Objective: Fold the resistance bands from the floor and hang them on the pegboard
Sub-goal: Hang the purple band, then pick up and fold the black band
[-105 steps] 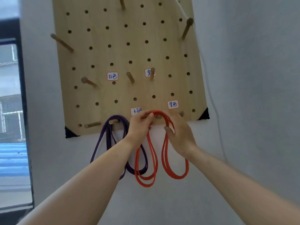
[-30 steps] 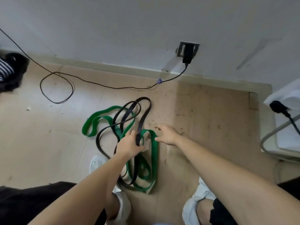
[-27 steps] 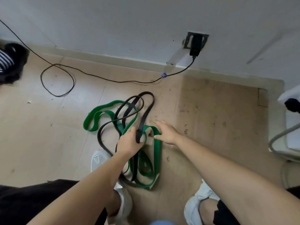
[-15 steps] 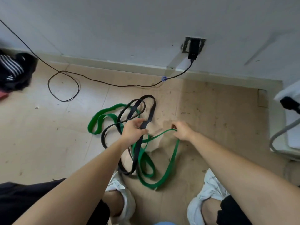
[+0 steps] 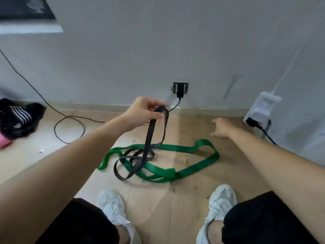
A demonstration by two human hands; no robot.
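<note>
Half a second ago both hands were low over the tangle, the right pinching the green band; now the left hand (image 5: 144,111) has lifted the black band (image 5: 149,136) clear of the floor (image 5: 193,199) and the right hand (image 5: 221,128) has let the green one go. Left fingers (image 5: 154,116) are clenched round the top fold of the black band, which hangs down as a narrow loop and coils at its lower end on the floor, lying across the left part of the green band (image 5: 184,170). That green band sprawls flat in a long loop between the wall and the two white shoes (image 5: 112,206); its right bend lies below the right hand, apart from it. Right fingers are released and spread, hovering above bare floor near the skirting, touching nothing. Behind the left hand a wall socket (image 5: 180,88) feeds a black cable (image 5: 70,120) that loops over the floor to the left. A white plug unit (image 5: 262,110) sits at the right wall edge, near the right hand. Dark clothing (image 5: 17,117) is heaped at the far left. Open floor lies to the right of the green band and in front of the shoes
</note>
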